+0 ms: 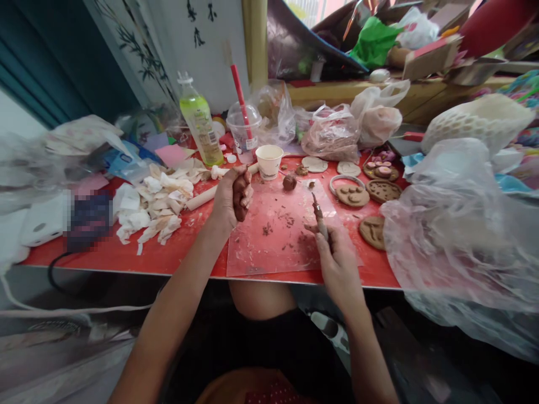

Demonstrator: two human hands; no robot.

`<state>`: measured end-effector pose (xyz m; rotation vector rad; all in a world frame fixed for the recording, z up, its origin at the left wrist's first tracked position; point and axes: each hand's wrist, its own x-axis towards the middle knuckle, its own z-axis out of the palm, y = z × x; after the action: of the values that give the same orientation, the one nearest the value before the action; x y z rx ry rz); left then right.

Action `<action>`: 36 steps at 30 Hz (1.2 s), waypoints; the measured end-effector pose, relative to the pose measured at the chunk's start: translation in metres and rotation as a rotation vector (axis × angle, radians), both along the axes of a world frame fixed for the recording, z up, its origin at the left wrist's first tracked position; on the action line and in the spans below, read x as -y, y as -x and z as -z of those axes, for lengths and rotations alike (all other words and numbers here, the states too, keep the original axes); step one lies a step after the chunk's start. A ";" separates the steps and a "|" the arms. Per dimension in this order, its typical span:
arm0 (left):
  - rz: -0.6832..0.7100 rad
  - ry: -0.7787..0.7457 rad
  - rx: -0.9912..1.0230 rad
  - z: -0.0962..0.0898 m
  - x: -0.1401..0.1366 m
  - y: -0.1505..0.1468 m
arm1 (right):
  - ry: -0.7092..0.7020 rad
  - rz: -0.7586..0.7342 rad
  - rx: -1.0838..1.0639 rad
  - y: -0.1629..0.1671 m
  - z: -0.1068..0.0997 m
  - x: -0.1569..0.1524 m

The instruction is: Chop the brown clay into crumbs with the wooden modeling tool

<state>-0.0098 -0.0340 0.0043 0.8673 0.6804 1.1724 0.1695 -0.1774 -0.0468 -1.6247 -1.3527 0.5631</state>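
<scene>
My left hand (236, 193) is closed round a lump of dark brown clay (240, 201), held above the left side of a clear plastic sheet (248, 261). In my right hand (334, 255) is a slim clay modelling tool (320, 220) with a metal collar, its tip pointing up and away from me. A small bit of clay (311, 184) lies near that tip. Beyond the hands sits a dark brown clay ball (289, 182), close to a paper cup (269, 161). Clay crumbs (287, 219) are scattered over the sheet.
Crumpled tissues (155, 199) and a rolling pin (202, 198) lie left. Clay discs (352, 195) and a large plastic bag (458, 224) are on the right. A bottle (202, 123), lidded cup (244, 126) and bagged clay (332, 134) line the back of the red table (197, 255).
</scene>
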 end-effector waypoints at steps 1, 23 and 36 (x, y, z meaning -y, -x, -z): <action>-0.035 0.025 0.001 0.000 0.000 0.000 | 0.022 0.022 0.083 -0.006 -0.003 -0.001; -0.423 -0.520 -0.037 -0.028 -0.021 -0.062 | 0.201 -0.622 -1.135 0.045 -0.068 -0.134; -0.401 -1.234 -1.098 0.013 -0.008 -0.034 | 0.191 -0.588 -1.004 0.055 -0.047 -0.114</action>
<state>0.0241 -0.0262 -0.0090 2.6151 1.0027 1.4003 0.1150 -0.0630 0.0004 -0.7902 -0.9632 1.6293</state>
